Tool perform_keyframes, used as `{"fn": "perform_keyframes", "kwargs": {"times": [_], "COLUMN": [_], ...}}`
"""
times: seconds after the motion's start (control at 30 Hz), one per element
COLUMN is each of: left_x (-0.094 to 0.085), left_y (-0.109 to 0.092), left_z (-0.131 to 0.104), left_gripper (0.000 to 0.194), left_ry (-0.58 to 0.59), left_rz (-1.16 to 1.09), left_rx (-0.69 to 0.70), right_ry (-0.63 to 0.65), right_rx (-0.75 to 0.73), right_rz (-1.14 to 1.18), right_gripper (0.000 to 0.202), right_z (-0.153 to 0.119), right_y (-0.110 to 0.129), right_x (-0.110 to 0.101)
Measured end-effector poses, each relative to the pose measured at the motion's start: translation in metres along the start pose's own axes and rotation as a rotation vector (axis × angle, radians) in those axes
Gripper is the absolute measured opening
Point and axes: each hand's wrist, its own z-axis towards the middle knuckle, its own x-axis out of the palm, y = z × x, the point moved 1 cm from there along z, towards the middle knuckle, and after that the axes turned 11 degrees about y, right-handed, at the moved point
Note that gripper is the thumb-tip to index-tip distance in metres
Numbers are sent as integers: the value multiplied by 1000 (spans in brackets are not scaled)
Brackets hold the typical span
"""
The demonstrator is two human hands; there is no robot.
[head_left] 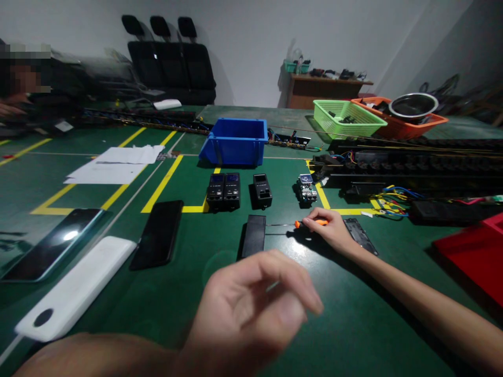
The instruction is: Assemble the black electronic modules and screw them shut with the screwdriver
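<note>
My right hand (330, 228) pinches the orange handle of a screwdriver (301, 224) low over the green table (353, 319). The thin shaft points left, towards the upper right side of a black rectangular box (253, 235); whether it touches the box is unclear. In the foreground my left hand (255, 309) is loosely curled, a gap showing between thumb and fingers, with nothing visible in it. It hides the near end of the box. Partly behind my right wrist lies a flat black cover (360, 234). Beyond my right hand stands a small module with exposed circuitry (306, 189).
Black modules (223, 190) and a single one (261, 190) stand before a blue bin (238, 141). Two phones (159, 233) (55, 243) and a white handheld device (78, 288) lie left. A red bin (475, 256) and wired black rails (393, 165) are right. A person sits far left.
</note>
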Motion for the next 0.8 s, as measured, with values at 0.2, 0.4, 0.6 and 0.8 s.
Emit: {"fn": "perform_keyframes", "kwargs": {"times": [0.2, 0.4, 0.6, 0.8], "left_x": [-1, -7, -8, -11], "left_y": [8, 14, 16, 18], "left_z": [31, 38, 39, 42], "left_gripper": [11, 15, 17, 20], "left_ry": [-136, -170, -178, -158], "left_rz": [-266, -273, -260, -240], "left_rx": [-230, -249, -237, -199], "right_ry": [0, 2, 5, 1], "right_rx": [5, 2, 3, -4], "right_rz": [14, 20, 12, -7], "right_gripper": [27, 28, 30, 33], "right_z": [0, 0, 0, 0], "right_y": [1, 0, 0, 1], "right_x": [0, 0, 0, 0]}}
